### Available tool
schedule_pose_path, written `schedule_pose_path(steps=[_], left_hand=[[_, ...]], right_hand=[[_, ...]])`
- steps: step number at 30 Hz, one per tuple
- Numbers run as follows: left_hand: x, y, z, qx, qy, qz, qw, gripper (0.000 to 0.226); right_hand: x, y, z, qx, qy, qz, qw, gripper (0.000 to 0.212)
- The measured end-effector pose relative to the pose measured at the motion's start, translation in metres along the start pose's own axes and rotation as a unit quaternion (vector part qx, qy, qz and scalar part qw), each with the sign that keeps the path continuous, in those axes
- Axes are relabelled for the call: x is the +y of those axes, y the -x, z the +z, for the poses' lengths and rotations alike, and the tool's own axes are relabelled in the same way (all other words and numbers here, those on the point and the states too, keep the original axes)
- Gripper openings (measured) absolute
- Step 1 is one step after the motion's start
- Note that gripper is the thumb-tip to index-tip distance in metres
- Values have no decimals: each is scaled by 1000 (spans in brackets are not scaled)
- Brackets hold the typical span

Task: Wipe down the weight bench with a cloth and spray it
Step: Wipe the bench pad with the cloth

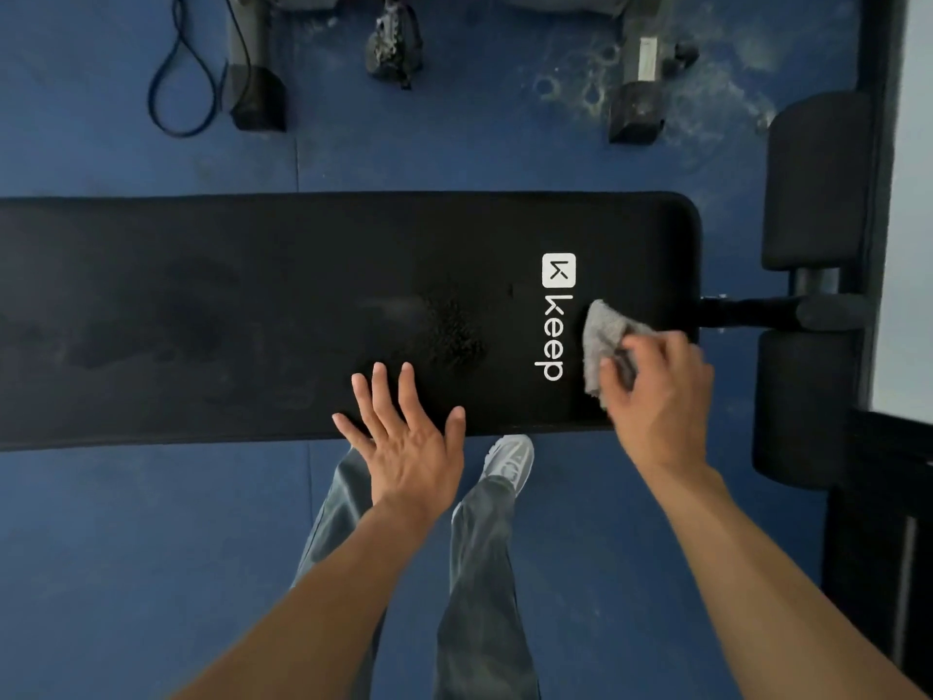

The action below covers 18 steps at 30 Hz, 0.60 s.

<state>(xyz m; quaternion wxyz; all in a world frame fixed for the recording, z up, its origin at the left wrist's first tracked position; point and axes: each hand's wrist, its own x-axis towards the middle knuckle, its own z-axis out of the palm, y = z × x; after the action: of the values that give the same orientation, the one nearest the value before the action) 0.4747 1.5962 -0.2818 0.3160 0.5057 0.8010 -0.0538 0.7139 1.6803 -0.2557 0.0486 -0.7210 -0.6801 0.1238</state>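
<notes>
Blue floor (151, 522) under black bench (252, 295).

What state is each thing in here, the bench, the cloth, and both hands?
weight bench: flat, with a patch of spray droplets near its middle.
cloth: bunched, pressed on the bench beside the logo.
right hand: gripping the cloth.
left hand: open, fingers spread at the bench's near edge.
</notes>
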Motion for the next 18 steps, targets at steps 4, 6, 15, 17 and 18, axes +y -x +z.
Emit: schedule_pose_path(steps=[4, 6, 15, 17, 18], left_hand=[[1, -3, 1, -40, -13, -3, 999, 84], [3, -4, -4, -78, -17, -14, 997, 86], [9, -11, -16, -173, -31, -41, 984, 81], [8, -12, -17, -180, -35, -41, 982, 81], [7, -13, -17, -181, -35, -40, 982, 81]], right_hand=[[-2, -14, 6, 12, -35, 47, 998, 40], [-7, -6, 12, 1, -25, 19, 1000, 43], [33, -16, 1, -25, 29, -233, 972, 26], [39, -47, -3, 22, 3, -90, 996, 29], [37, -60, -1, 40, -14, -22, 999, 30]])
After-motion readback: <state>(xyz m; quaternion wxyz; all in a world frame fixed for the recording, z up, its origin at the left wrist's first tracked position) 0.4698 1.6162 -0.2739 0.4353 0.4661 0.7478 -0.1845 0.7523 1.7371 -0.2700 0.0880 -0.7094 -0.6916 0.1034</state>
